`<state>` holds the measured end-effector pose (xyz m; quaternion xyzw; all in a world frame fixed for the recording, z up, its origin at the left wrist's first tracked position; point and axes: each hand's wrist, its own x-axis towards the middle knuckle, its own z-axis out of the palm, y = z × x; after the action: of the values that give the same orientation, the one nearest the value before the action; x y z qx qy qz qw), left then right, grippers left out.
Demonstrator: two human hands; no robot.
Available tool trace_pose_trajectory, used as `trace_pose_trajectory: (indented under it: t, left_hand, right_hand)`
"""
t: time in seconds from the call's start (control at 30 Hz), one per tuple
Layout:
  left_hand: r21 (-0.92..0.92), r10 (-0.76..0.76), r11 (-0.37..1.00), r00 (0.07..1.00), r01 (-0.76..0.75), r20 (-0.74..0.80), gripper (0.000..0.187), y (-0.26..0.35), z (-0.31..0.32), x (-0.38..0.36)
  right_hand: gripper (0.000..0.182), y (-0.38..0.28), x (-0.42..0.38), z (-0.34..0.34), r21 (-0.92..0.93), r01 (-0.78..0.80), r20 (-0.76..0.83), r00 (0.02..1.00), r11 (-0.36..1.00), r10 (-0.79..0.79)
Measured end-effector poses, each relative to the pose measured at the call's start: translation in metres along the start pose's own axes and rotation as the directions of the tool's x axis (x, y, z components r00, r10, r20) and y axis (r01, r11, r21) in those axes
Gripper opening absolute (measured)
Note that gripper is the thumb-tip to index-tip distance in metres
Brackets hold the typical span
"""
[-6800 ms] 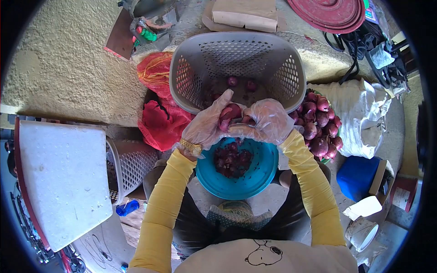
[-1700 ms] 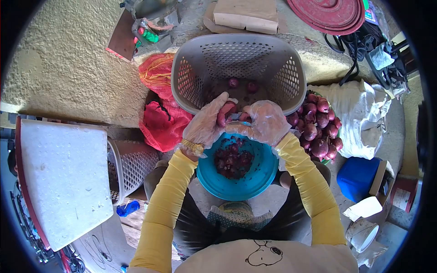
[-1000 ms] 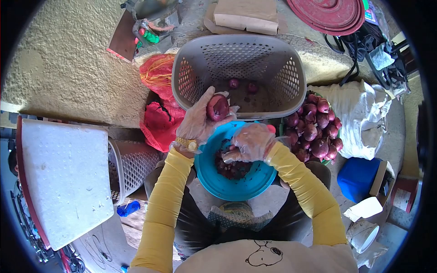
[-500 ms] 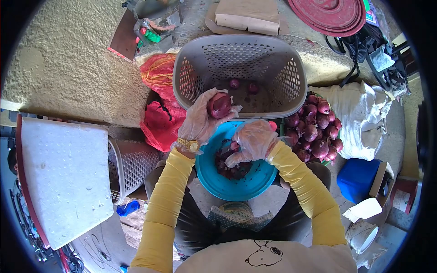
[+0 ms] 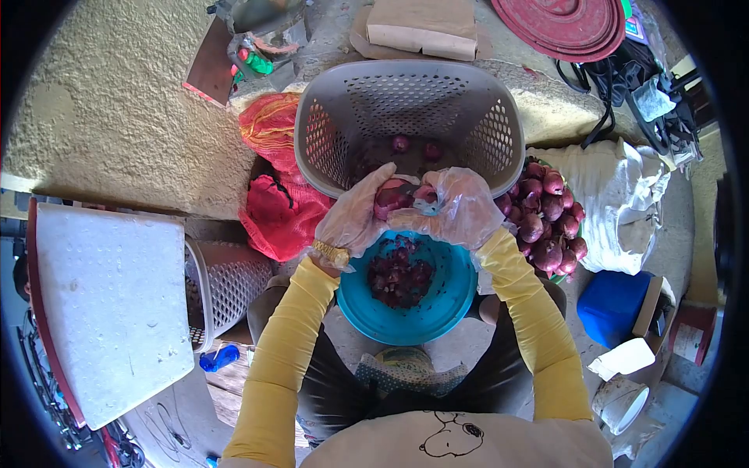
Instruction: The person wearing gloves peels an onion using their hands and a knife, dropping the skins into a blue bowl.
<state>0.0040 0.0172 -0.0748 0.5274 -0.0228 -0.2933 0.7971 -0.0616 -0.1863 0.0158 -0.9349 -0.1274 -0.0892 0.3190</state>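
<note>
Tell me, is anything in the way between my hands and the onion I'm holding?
Your left hand cups the onion through a clear plastic glove. Your gloved right hand is close beside it, with a small bluish bit there that I can't identify. Nothing else visible stands in the way.

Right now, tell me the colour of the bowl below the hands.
The bowl is turquoise blue, seen in the head view, the only one.
</note>
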Motion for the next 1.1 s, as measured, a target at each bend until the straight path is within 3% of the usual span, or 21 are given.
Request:
trace_pose_trajectory:
  t: [0.1, 0.17, 0.27, 0.4, 0.47, 0.5, 0.53, 0.57, 0.6, 0.63, 0.67, 0.7, 0.73, 0.77, 1.1]
  left_hand:
    - [-0.046, -0.002, 0.999, 0.999, 0.0, -0.039, 0.038, 0.017, 0.014, -0.011]
    - [-0.298, -0.191, 0.935, 0.981, 0.192, 0.034, 0.037, 0.035, 0.021, -0.017]
    - [-0.394, -0.249, 0.873, 0.958, 0.286, 0.144, 0.037, 0.037, 0.019, -0.017]
    - [-0.413, -0.22, 0.874, 0.966, 0.256, 0.134, 0.037, 0.031, 0.013, -0.018]
    - [0.032, 0.009, 0.999, 0.996, -0.011, 0.083, 0.036, 0.015, 0.002, -0.016]
    - [0.031, 0.009, 0.999, 0.996, -0.012, 0.083, 0.036, 0.017, 0.001, -0.02]
    - [0.385, 0.237, 0.871, 0.948, -0.304, 0.213, 0.044, 0.02, 0.0, -0.025]
    - [0.627, 0.377, 0.546, 0.832, -0.555, 0.408, 0.055, 0.022, -0.001, -0.028]
    - [0.627, 0.377, 0.547, 0.832, -0.555, 0.408, 0.055, 0.019, -0.003, -0.027]
    - [0.371, 0.237, 0.858, 0.914, -0.356, 0.328, 0.065, 0.015, -0.005, -0.024]
    - [0.045, 0.062, 0.996, 0.95, -0.079, 0.305, 0.076, 0.012, -0.008, -0.022]
    - [0.045, 0.061, 0.996, 0.95, -0.078, 0.305, 0.076, 0.012, -0.008, -0.022]
    - [0.361, 0.18, 0.883, 0.927, -0.3, 0.33, 0.075, 0.013, -0.009, -0.022]
    - [0.619, 0.276, 0.627, 0.878, -0.473, 0.392, 0.075, 0.013, -0.01, -0.023]
    - [0.603, 0.216, 0.684, 0.903, -0.411, 0.37, 0.067, 0.015, -0.006, -0.025]
  right_hand:
    - [0.067, -0.002, 0.0, 0.001, -0.011, 0.04, -0.014, 0.999, 0.999, -0.04]
    - [0.066, 0.0, -0.001, 0.004, 0.005, 0.059, -0.032, 0.998, 0.998, -0.059]
    - [0.07, -0.009, 0.002, -0.007, -0.023, 0.02, 0.027, 0.999, 1.0, -0.019]
    - [0.067, 0.0, -0.001, 0.001, -0.052, 0.049, 0.029, 0.998, 0.997, -0.048]
    - [0.066, 0.001, -0.001, 0.003, -0.104, 0.061, 0.045, 0.997, 0.993, -0.057]
    - [0.066, 0.001, -0.001, 0.003, -0.104, 0.062, 0.046, 0.997, 0.993, -0.057]
    - [0.066, 0.0, -0.002, 0.003, -0.117, 0.076, 0.034, 0.997, 0.99, -0.073]
    - [0.066, 0.0, -0.003, 0.003, -0.13, 0.091, 0.023, 0.996, 0.987, -0.089]
    - [0.066, 0.002, -0.003, 0.003, -0.13, 0.091, 0.023, 0.996, 0.987, -0.089]
    - [0.064, 0.005, -0.003, 0.005, -0.127, 0.11, 0.029, 0.994, 0.986, -0.107]
    - [0.063, 0.007, -0.004, 0.007, -0.123, 0.129, 0.036, 0.991, 0.984, -0.125]
    - [0.063, 0.011, -0.006, 0.01, -0.123, 0.128, 0.036, 0.992, 0.984, -0.125]
    - [0.06, 0.014, -0.008, 0.013, -0.092, 0.158, -0.021, 0.987, 0.983, -0.161]
    - [0.058, 0.016, -0.009, 0.015, -0.063, 0.19, -0.079, 0.978, 0.98, -0.195]
    - [0.053, 0.006, -0.006, 0.013, -0.207, 0.149, 0.064, 0.988, 0.967, -0.139]
